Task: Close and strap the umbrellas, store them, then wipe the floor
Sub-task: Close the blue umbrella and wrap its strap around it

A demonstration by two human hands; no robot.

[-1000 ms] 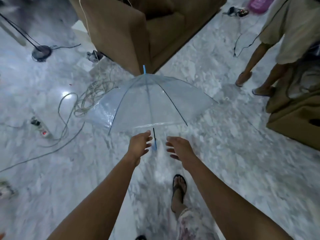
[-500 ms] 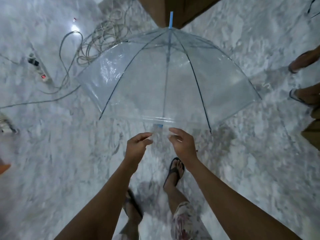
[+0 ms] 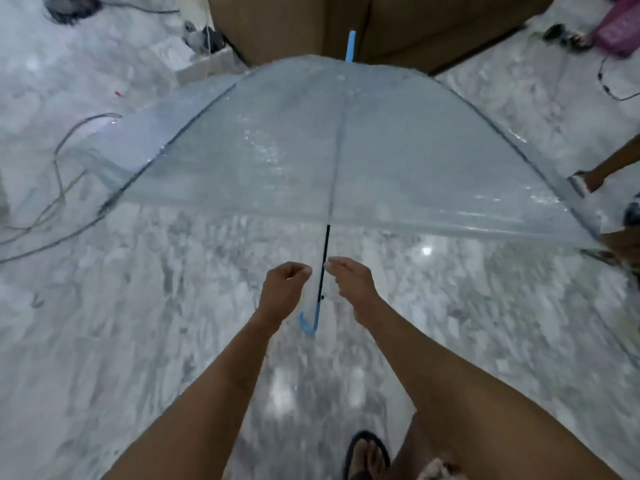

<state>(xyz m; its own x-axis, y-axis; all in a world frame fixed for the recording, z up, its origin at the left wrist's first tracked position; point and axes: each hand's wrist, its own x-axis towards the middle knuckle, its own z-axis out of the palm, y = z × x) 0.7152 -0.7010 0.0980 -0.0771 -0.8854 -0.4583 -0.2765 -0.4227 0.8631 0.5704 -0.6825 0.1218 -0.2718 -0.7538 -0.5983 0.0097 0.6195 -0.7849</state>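
Observation:
An open transparent umbrella [image 3: 277, 161] lies on its side on the marble floor, wet with drops. Its blue tip [image 3: 350, 46] points away from me, towards the sofa. The black shaft [image 3: 325, 258] runs back to a blue hook handle [image 3: 310, 322] near my wrists. My left hand [image 3: 282, 292] hovers just left of the shaft with its fingers loosely curled and nothing in them. On the other side, my right hand [image 3: 353, 282] reaches its fingertips close to the shaft without a clear grip.
A brown sofa [image 3: 294, 26] stands behind the umbrella. Cables [image 3: 62, 188] trail over the floor at left. Another person's foot [image 3: 585, 181] is at the right edge, a pink object [image 3: 616, 26] top right. My sandalled foot [image 3: 367, 455] is below.
The umbrella now looks much nearer and larger in the view. Its shaft and blue handle have come between my hands, which were at the canopy's edge before.

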